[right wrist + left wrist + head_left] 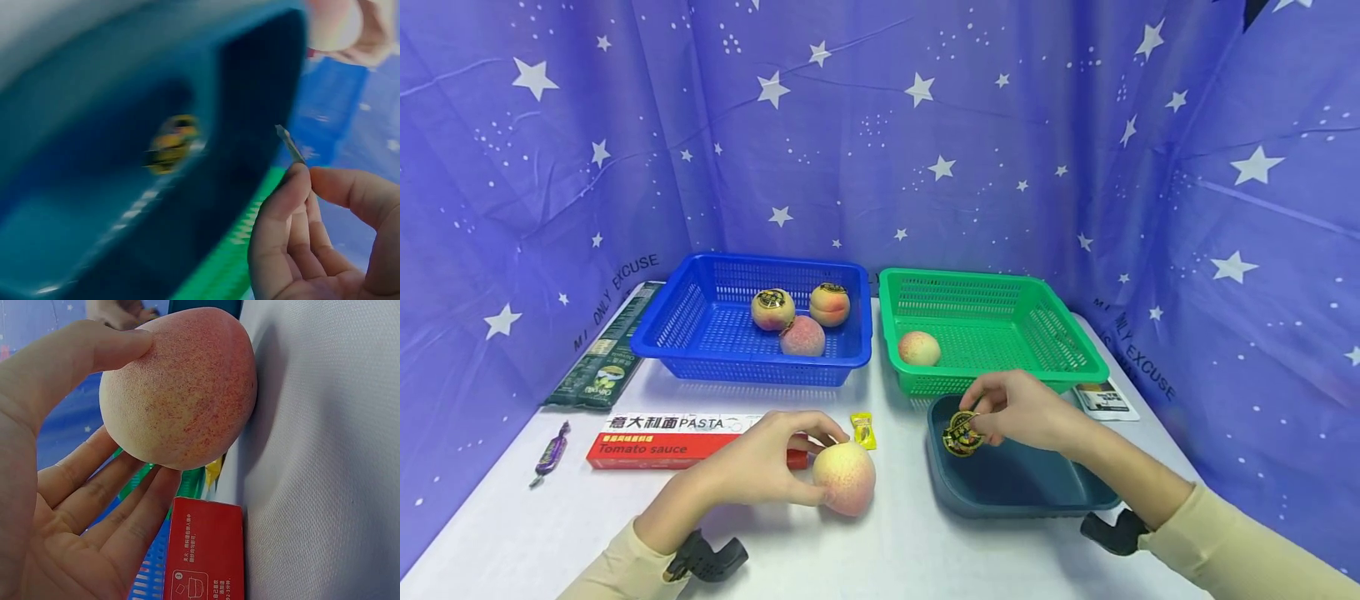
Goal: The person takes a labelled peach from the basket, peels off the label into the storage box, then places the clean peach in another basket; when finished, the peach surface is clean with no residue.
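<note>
My left hand (767, 462) holds a yellow-pink peach (846, 479) low over the white table, beside the pasta box. In the left wrist view the thumb presses one side of the peach (181, 387) and the fingertips meet its far side. Over the dark blue tub (1030, 508), my right hand (1018, 408) pinches a small sticker between thumb and forefinger. That sticker (289, 144) appears thin and edge-on in the right wrist view. A black-and-gold round label (962, 435) shows beneath the fingertips, and a blurred black-and-gold patch (172, 145) appears inside the tub.
Behind stand a blue basket (752, 371) with 3 peaches and a green basket (992, 279) with one peach (919, 348). A pasta box (655, 450), a yellow candy (863, 431), a purple candy (552, 454) and a green packet (602, 367) lie around.
</note>
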Tool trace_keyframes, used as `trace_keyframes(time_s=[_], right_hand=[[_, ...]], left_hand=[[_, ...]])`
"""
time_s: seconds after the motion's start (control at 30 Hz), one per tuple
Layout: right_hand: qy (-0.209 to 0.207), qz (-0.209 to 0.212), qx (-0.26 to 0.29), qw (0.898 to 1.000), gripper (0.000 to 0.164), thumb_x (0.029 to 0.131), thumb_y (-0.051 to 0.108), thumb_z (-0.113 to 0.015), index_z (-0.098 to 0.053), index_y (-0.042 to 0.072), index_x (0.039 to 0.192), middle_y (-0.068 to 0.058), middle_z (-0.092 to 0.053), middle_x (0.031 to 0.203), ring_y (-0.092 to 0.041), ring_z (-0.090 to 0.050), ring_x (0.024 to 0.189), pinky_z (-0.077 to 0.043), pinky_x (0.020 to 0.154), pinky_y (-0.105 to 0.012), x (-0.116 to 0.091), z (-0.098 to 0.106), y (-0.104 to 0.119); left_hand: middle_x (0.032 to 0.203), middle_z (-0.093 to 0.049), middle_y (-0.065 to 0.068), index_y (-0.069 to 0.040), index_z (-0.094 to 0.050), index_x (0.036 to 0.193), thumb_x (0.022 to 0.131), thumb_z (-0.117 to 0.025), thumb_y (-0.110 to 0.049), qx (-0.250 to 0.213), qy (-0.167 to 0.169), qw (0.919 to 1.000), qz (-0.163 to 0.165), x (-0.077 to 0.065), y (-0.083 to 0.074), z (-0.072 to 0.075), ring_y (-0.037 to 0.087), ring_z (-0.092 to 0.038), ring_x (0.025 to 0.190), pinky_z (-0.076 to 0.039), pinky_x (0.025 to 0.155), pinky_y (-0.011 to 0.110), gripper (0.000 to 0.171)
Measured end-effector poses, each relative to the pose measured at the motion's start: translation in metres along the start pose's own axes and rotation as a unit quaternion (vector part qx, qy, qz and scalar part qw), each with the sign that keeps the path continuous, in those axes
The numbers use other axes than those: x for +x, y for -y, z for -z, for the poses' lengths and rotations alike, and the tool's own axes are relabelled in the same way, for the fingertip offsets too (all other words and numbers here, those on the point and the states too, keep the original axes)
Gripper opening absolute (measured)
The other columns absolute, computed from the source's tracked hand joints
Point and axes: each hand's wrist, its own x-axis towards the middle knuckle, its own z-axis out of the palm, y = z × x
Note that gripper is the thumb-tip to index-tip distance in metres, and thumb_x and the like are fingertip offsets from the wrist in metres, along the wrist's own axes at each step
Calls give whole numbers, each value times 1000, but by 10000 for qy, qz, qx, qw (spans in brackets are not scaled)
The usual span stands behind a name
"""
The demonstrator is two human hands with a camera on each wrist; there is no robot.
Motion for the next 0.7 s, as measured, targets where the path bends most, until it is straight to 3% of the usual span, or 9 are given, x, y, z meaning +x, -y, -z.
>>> trace_keyframes(time_s=[0.2,0.7], right_hand=[[60,-537,82,9985,31,92,2,-66,-69,-6,123,-7,-69,85,-22,-70,78,-66,76,-41,-2,5,-31],[-708,-1351,113,9882,27,94,3,-70,-63,-9,118,-9,-71,86,-17,-69,77,-68,73,-33,-3,7,-69]], left_hand=[[129,-76,-5,-21,-74,131,81,-99,-19,-39,12,10000,-31,0,1,0,15,-74,123,-61,110,26,56],[130,-76,-6,-23,-74,130,81,-99,-20,16,-25,10000,-20,1,1,-1,15,-75,123,-61,110,26,55]])
